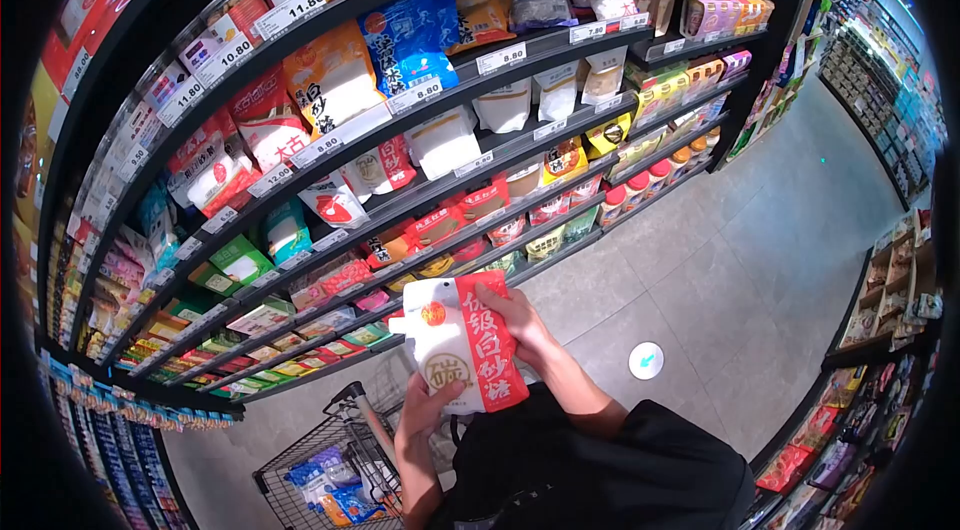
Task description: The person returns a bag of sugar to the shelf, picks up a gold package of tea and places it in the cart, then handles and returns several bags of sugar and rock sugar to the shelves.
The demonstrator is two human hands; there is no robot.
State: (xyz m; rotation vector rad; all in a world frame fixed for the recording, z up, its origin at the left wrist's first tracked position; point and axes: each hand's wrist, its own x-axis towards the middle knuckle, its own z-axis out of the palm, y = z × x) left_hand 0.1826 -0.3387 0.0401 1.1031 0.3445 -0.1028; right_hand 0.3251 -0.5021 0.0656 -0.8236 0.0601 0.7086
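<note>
I hold a white and red pouch of sugar (462,340) with a spout at its top left, up in front of my chest. My left hand (422,412) grips its lower edge from below. My right hand (520,320) clasps its upper right side, fingers curled over the red panel. Both forearms rise from my black sleeves. Behind the pouch runs a dark shelf unit (400,200) packed with bagged goods and price tags.
A wire shopping cart (335,465) with blue packets in it stands low at my left. The grey tiled aisle floor (740,260) stretches to the right, with a round floor sticker (646,360). More shelving (880,330) lines the right side.
</note>
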